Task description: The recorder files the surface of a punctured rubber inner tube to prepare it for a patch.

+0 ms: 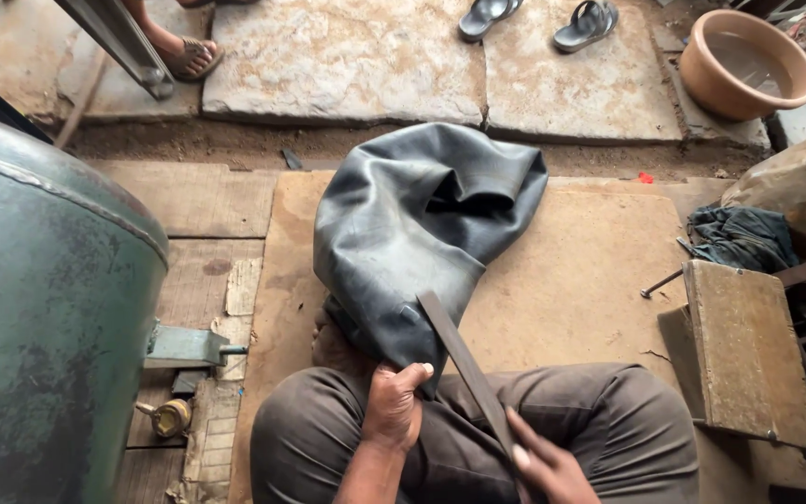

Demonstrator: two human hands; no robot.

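Black rubber inner tube (417,233) lies crumpled on the floor mat, its near end bunched in the left hand (392,406), grip pressed around it. The right hand (545,467), partly cut off, pinches a flat metal file (464,359) resting on the tube.

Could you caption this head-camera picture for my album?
Seated person's left hand grips a black rubber inner tube; right hand holds a flat metal file.

Both hands sit low: left hand (394,403) fisted, right hand (552,469) curled closed.
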